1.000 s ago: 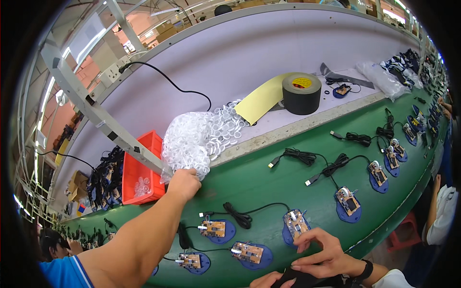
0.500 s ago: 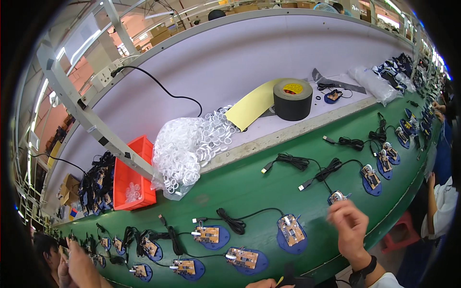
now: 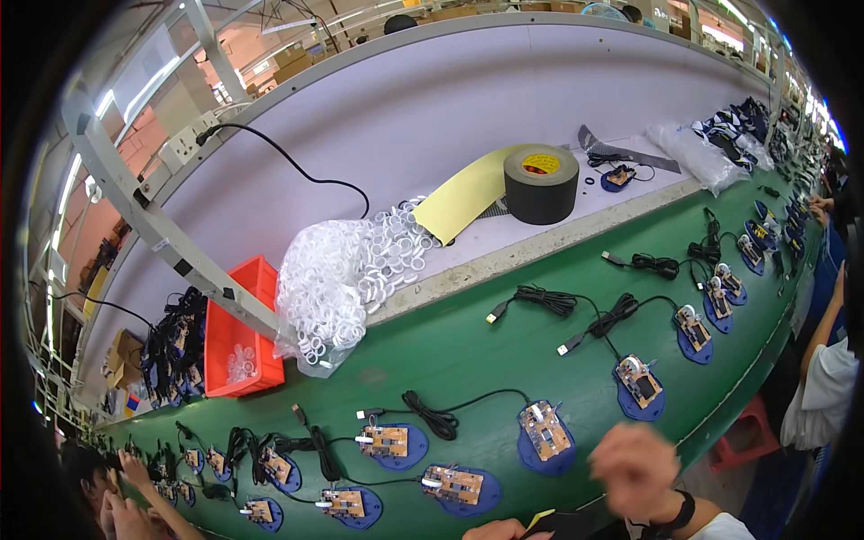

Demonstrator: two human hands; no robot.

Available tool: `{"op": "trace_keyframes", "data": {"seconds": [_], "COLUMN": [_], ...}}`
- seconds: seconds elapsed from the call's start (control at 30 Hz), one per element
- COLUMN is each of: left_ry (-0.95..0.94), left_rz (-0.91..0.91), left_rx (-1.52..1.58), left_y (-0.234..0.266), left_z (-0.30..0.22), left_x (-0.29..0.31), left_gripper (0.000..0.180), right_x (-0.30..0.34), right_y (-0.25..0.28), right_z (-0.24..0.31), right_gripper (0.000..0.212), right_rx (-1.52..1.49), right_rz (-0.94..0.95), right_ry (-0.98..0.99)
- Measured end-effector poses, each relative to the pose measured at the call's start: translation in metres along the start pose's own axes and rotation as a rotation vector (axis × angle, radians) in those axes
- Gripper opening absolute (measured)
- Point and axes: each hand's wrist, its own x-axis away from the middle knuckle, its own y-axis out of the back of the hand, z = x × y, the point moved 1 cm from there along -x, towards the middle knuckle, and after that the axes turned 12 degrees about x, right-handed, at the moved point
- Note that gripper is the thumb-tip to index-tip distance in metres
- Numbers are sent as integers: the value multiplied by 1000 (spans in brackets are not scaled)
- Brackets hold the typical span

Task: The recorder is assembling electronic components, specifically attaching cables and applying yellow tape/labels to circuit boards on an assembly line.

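My left hand (image 3: pixel 495 530) is at the lower edge, partly cut off, with its fingers closed on a black strip with yellow backing (image 3: pixel 556 524). To its right, my right hand (image 3: pixel 634 468) hovers over the bench edge, fingers curled and smeared by motion; whether it holds anything cannot be made out. Just above it lies a blue mouse base with a brown circuit board (image 3: pixel 640 382), a white wheel and a dark patch on the board. Left of that hand is another mouse base (image 3: pixel 545 438), its board without a dark patch.
Several more mouse bases (image 3: pixel 392 445) with coiled black cables line the green bench (image 3: pixel 432 360). On the back ledge stand a black tape roll (image 3: pixel 542 193) and a bag of white rings (image 3: pixel 319 288). A red bin (image 3: pixel 238 328) is at left. Co-workers' hands (image 3: pixel 135 504) show at both sides.
My right hand has drawn back toward me from the mouse base, uncovering its board with the dark patch. More of the yellow backing shows at my left hand. The view has shifted slightly.
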Motion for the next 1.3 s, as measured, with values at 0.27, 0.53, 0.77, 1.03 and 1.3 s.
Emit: {"op": "trace_keyframes", "data": {"seconds": [0.27, 0.53, 0.77, 1.03, 1.3], "left_ry": [-103, -452, -440, -420, -363], "left_rz": [40, 127, 68, 72, 172], "left_rx": [77, -153, -329, -523, -542], "left_y": [-3, -37, -48, -51, -53], "left_z": [-14, 1, 18, 11, 0], "left_x": [-6, -35, -37, -47, -58], "left_gripper": [17, 27, 28, 30, 29], "right_x": [-28, -29, -38, -34, -31], "right_y": [12, -9, -7, -7, -7], "right_z": [-26, -64, -73, -81, -78], "right_gripper": [11, 14, 13, 13, 18], "right_rx": [-54, -47, -58, -85, 17], "right_rz": [337, 619, 705, 724, 718], "right_ry": [-265, -214, -131, -49, 1]}}
